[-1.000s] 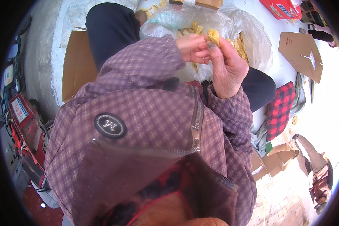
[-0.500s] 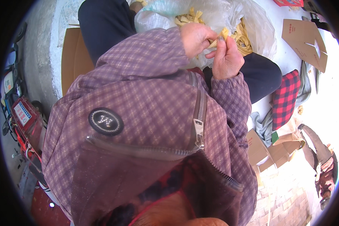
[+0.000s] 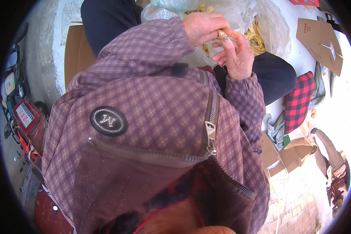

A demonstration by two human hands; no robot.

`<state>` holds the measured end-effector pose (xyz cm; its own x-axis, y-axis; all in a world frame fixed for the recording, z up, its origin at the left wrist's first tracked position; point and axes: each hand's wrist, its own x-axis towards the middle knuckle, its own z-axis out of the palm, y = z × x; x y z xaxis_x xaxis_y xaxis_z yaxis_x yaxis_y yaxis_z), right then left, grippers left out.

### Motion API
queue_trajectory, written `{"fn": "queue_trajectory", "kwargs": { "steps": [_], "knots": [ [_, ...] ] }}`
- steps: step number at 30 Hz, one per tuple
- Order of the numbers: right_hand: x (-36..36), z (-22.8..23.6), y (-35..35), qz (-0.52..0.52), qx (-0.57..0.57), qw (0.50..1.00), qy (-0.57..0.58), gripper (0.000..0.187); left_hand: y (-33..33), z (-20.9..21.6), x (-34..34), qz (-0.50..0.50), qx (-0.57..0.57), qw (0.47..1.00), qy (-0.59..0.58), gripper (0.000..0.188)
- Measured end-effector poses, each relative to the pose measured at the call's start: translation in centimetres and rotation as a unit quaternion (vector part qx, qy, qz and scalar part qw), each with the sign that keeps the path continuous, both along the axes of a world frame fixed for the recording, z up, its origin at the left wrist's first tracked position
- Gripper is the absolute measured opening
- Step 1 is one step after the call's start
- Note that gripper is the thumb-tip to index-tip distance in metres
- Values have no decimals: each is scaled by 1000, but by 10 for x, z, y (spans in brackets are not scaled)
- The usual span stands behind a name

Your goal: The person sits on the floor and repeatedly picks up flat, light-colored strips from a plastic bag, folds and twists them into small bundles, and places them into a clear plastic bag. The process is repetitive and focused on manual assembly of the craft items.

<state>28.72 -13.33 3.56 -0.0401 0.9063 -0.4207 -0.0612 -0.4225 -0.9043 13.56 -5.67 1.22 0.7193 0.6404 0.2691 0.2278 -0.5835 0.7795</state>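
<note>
My left hand [image 3: 206, 28] and my right hand [image 3: 238, 54] meet in front of me, above my bent legs. Between their fingertips is a pale yellow strip [image 3: 221, 34], bent and mostly hidden by the fingers. The left hand pinches it from the left. My right thumb and forefinger close on it from the right, with the other fingers loosely curled. Just beyond the hands a clear plastic bag [image 3: 275, 23] lies open between my legs. Bundles of similar yellow strips [image 3: 254, 41] show inside it. What the strips are made of I cannot make out.
A brown cardboard sheet [image 3: 78, 52] stands at my left. To the right are a cardboard box [image 3: 319, 45], a red-and-black checked cushion [image 3: 299, 102], grey cloth [image 3: 275, 130] and more cardboard [image 3: 296, 156]. A red vehicle [image 3: 29, 117] is at the far left.
Both hands have shifted slightly; the left has turned so its back covers more of the strip. The strip's loose yellow end, raised before, is now tucked between the fingers.
</note>
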Motion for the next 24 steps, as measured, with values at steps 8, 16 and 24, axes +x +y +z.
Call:
{"fn": "queue_trajectory", "kwargs": {
  "steps": [8,16,24],
  "knots": [
    [1,-5,0,-61,34,996,-54,26,-2,-10,2,65,-380,918,-93,14],
    [26,-37,-4,-55,-87,967,233,25,-7,-11,-2,15,-181,983,-31,20],
    [14,-34,-7,-54,-51,983,168,39,-9,-16,-6,23,-208,978,-15,16]
  ]
}}
